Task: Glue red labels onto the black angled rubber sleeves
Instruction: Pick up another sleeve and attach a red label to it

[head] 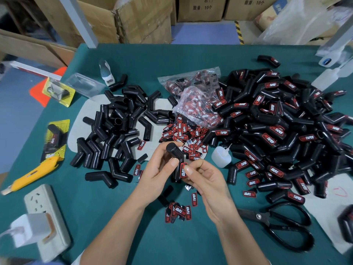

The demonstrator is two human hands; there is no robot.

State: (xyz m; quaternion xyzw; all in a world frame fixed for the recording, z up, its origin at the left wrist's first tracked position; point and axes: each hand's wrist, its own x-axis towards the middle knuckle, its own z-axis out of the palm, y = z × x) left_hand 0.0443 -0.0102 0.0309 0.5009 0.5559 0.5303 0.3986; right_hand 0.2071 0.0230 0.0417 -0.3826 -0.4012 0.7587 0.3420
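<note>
My left hand [162, 165] grips a black angled rubber sleeve [174, 151] upright above the table's middle. My right hand [202, 176] pinches a red label [183, 170] against the sleeve's lower leg. A pile of plain black sleeves [116, 127] lies to the left on a pale sheet. A large heap of labelled sleeves [277, 131] fills the right side. Loose red labels [183, 132] are scattered behind my hands, and a few more labels [179, 210] lie near my wrists. A small white glue bottle [221, 156] lies just right of my hands.
Two clear bags of labels [196, 92] sit at centre back. Black scissors [277, 224] lie at the front right. A yellow utility knife [32, 173] and a power strip [45, 217] with a charger are at the left. Cardboard boxes [133, 20] stand behind the green table.
</note>
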